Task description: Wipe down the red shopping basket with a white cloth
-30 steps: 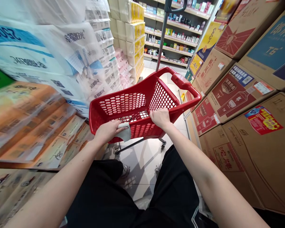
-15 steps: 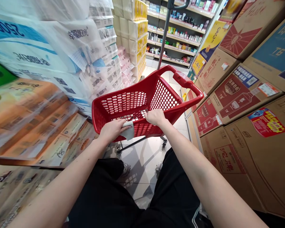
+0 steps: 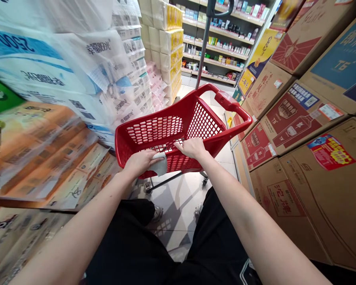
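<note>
A red plastic shopping cart (image 3: 222, 136) with perforated walls stands crosswise in front of me. My left hand (image 3: 140, 162) is closed on a pale cloth (image 3: 160, 166), pressing it over the cart's near rim, with a fold hanging down outside. Farther right along that same rim, my right hand (image 3: 192, 148) grips the edge, a finger or thumb pointing left over the basket. The undersides of both hands are hidden. Inside the basket I see only its lattice and a thin dark line near the bottom.
Wrapped paper packs (image 3: 56, 75) are piled close on the left. Cardboard cartons (image 3: 311, 190) are stacked along the right. A grey pole (image 3: 204, 51) rises behind the cart, before shelves of bottles and boxes (image 3: 222, 43). Tiled floor (image 3: 178, 215) shows between my feet.
My right hand has loosened slightly, with a finger or thumb now reaching farther left over the rim. The left hand and cloth stay at nearly the same spot. The view has shifted a little.
</note>
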Available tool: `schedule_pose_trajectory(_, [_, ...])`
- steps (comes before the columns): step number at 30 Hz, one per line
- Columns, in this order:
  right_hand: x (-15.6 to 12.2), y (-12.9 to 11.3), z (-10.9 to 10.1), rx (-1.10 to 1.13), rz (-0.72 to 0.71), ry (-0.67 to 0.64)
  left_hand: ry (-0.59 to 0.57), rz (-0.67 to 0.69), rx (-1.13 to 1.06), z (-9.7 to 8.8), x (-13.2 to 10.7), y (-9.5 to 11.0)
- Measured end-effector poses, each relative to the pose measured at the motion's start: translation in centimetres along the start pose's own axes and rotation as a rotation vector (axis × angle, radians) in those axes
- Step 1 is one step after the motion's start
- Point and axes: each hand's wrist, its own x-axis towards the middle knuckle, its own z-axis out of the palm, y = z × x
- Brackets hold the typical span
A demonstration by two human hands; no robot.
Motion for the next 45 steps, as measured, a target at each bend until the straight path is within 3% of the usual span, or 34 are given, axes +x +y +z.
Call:
schedule_pose_trajectory(15, [0.0,0.4,0.3,-0.019,0.027,0.030,-0.085,0.015,-0.037,-0.4,0.6,0.6])
schedule_pose_trajectory(25, [0.4,0.6,0.2,-0.018,0.054,-0.003,0.053,0.136,0.006,0.1,-0.1,0.6])
schedule_pose_trajectory(34, [0.5,0.6,0.3,-0.017,0.060,0.012,0.121,0.083,-0.093,0.0,0.0,1.0])
schedule_pose_trajectory(40, [0.6,0.7,0.3,-0.032,0.056,0.019,0.117,-0.034,-0.162,-0.1,0.3,1.0])
schedule_pose_trajectory(45, [0.8,0.8,0.6,-0.030,0.049,0.055,0.105,-0.049,-0.226,-0.3,0.3,0.9])
